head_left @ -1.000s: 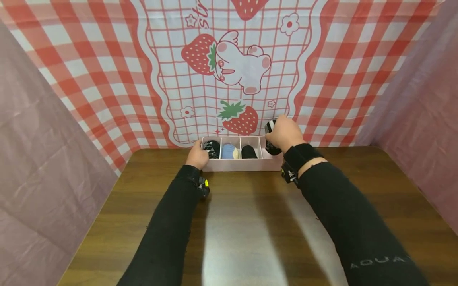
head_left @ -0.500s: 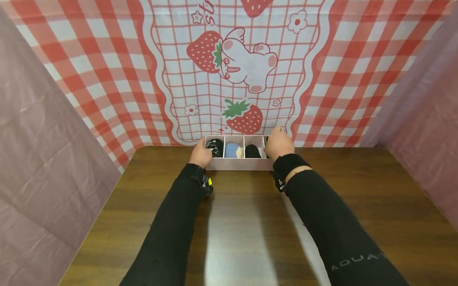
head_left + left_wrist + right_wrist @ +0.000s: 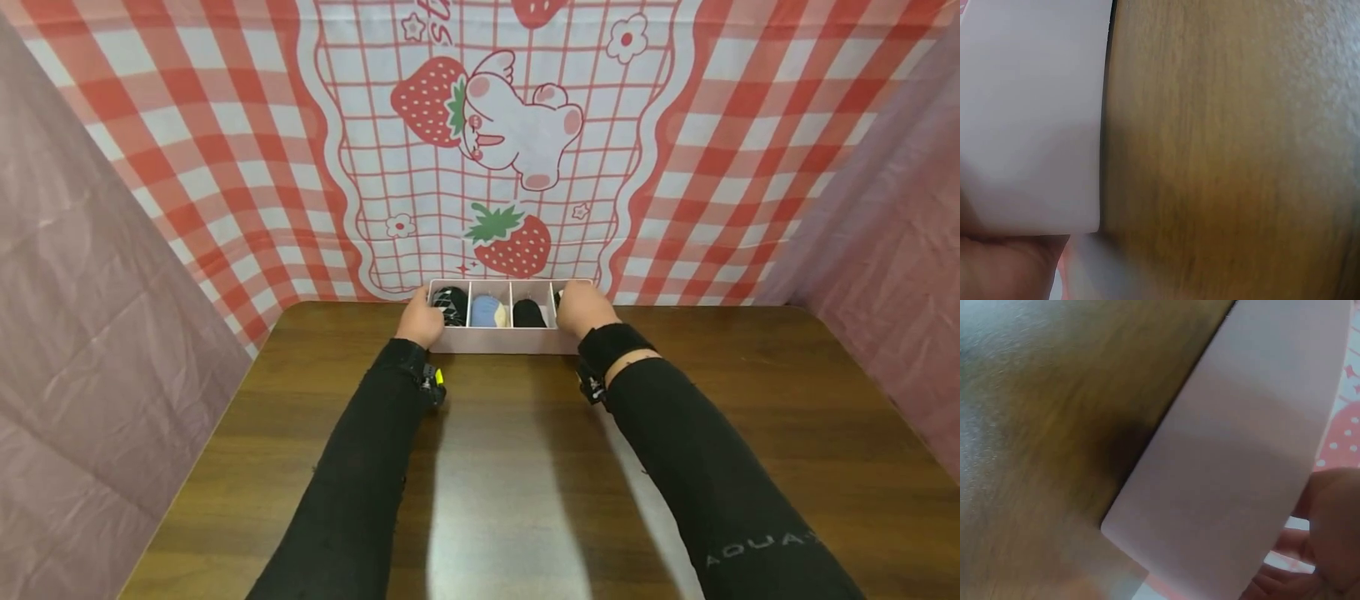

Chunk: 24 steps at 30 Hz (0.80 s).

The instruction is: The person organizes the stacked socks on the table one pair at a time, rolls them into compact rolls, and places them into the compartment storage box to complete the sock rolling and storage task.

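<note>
A long pale-pink box (image 3: pixel 510 341) with several compartments stands at the back of the table. It holds what look like rolled socks: a black-and-white patterned roll (image 3: pixel 452 307), a blue roll with a cream patch (image 3: pixel 487 312) and a plain black roll (image 3: pixel 529 313). My left hand (image 3: pixel 422 321) grips the box's left end, thumb toward the front. Over the rightmost compartment lies my right hand (image 3: pixel 585 308), covering most of it; a sliver of a black-and-white roll shows beside it. In the right wrist view its fingers (image 3: pixel 1294 544) bend behind the box's top edge; whether they hold the roll is hidden.
The box rests on a brown wooden table (image 3: pixel 495 467), near its back edge. Right behind hangs a red-and-white checked cloth (image 3: pixel 247 167) with strawberry prints. Pink fabric (image 3: pixel 97 333) closes off the left, with more on the right.
My right hand has lowered the black-and-white roll into the rightmost compartment and now sits over it. My left hand stays on the left end. The view has shifted slightly.
</note>
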Tool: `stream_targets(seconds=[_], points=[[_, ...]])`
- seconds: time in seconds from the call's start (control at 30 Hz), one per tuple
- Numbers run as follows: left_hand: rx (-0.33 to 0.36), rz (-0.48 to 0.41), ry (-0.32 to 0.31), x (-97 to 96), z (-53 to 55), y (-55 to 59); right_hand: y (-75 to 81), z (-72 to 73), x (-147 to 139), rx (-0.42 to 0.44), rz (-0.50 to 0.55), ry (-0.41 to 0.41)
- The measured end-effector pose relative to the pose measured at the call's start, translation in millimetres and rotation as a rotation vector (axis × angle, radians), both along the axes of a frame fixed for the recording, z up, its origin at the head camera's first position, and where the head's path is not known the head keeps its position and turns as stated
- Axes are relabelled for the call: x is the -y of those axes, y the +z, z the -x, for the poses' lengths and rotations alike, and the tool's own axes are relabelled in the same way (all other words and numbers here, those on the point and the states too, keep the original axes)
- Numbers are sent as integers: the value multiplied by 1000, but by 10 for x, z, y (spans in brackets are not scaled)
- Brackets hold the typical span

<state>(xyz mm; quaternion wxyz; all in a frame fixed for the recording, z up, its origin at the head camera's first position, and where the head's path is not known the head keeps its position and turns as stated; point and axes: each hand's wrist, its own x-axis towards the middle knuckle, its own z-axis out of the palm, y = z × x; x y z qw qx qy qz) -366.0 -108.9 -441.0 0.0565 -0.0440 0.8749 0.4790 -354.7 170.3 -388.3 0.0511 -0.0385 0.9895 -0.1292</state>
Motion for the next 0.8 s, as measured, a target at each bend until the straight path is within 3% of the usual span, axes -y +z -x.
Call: stream_targets(seconds=[0.2,0.33,0.4,0.57,0.7,0.8], points=[[-22,56,-3,52,44,-50,-112,-46,88,-27,-132,5],[-53,169,-11,141,11,30,-70,-119,186,-20,-159,26],[-84,225,-26,193,-29,175,3,-174,200,-31,-123,35],[-214,278,-125,329,-212,760,294,-357,42,-101,49,25],[-294,310,-166,446,-510,1131,454,-565,-157,-97,192,11],[-340,343,-179,543,-784,1250,505,-764,-288,-92,252,16]])
